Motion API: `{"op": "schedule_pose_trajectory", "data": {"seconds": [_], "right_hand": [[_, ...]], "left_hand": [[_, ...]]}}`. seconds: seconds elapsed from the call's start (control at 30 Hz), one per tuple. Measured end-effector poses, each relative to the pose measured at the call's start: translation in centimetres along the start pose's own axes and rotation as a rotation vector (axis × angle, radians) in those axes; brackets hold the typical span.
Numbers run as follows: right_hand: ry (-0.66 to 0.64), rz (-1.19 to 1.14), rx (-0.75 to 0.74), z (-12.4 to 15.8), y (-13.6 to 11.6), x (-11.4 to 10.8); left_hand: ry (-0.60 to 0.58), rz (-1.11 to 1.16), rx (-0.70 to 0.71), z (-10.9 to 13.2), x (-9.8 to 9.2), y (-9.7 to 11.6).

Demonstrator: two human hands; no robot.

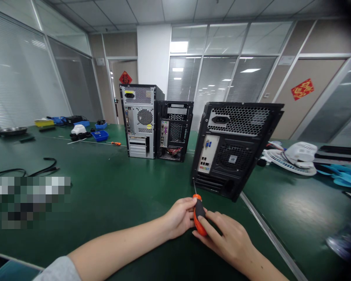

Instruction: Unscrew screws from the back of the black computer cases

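An orange and dark grey screwdriver (200, 212) points away from me, its tip at the lower left corner of a black computer tower (234, 156). Around the front of its handle my left hand (183, 216) is closed, thumb near the orange collar. My right hand (226, 236) grips the rear of the same handle between thumb and fingers. The tower stands with its back panel towards me, showing a power socket, a port plate and slot covers. Whether the tip sits in a screw is too small to tell.
Behind stand a silver-backed tower (140, 117) and a smaller black computer case (175, 132). Fan parts (298, 158) lie to the right. Blue trays (100, 135), another orange screwdriver (116, 143) and black cables (43, 169) are on the left. A table seam (269, 230) runs at the right.
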State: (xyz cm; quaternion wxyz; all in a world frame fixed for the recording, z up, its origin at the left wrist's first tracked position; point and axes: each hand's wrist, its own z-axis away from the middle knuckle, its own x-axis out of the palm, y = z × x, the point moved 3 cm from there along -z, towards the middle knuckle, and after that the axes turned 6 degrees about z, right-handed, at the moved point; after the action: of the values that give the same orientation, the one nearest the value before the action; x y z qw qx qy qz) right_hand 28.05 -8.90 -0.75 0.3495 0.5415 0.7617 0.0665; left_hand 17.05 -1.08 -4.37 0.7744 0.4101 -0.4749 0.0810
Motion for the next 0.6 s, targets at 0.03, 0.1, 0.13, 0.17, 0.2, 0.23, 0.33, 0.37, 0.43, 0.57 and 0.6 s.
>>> {"op": "schedule_pose_trajectory", "data": {"seconds": [0.03, 0.1, 0.13, 0.17, 0.2, 0.23, 0.33, 0.37, 0.43, 0.57, 0.6], "right_hand": [[-0.009, 0.003, -0.004, 0.03, -0.04, 0.07], [-0.014, 0.008, -0.011, 0.01, -0.11, 0.13], [-0.012, 0.011, -0.015, -0.04, -0.14, 0.13], [-0.008, 0.013, -0.018, -0.09, -0.15, 0.12], [-0.006, 0.016, -0.022, -0.13, -0.17, 0.11], [-0.006, 0.018, -0.027, -0.15, -0.18, 0.10], [-0.029, 0.025, -0.039, -0.02, -0.21, 0.15], [-0.040, 0.026, -0.042, 0.07, -0.21, 0.19], [-0.055, 0.024, -0.047, 0.26, -0.21, 0.24], [-0.076, 0.007, -0.081, 0.33, -0.23, 0.18], [-0.086, 0.002, -0.094, 0.26, -0.24, 0.14]], "left_hand": [[0.002, -0.004, 0.000, -0.04, -0.06, -0.02], [0.012, -0.011, 0.003, -0.13, -0.19, -0.08], [0.017, -0.012, 0.005, -0.17, -0.24, -0.11], [0.021, -0.012, 0.008, -0.21, -0.28, -0.13], [0.026, -0.011, 0.011, -0.22, -0.31, -0.14], [0.031, -0.009, 0.014, -0.22, -0.31, -0.13], [0.049, -0.008, 0.025, -0.03, -0.22, 0.04], [0.054, -0.011, 0.027, 0.06, -0.16, 0.12], [0.056, -0.019, 0.029, 0.24, -0.01, 0.27], [0.049, -0.030, 0.042, 0.30, 0.17, 0.42], [0.051, -0.034, 0.044, 0.26, 0.16, 0.41]]}}
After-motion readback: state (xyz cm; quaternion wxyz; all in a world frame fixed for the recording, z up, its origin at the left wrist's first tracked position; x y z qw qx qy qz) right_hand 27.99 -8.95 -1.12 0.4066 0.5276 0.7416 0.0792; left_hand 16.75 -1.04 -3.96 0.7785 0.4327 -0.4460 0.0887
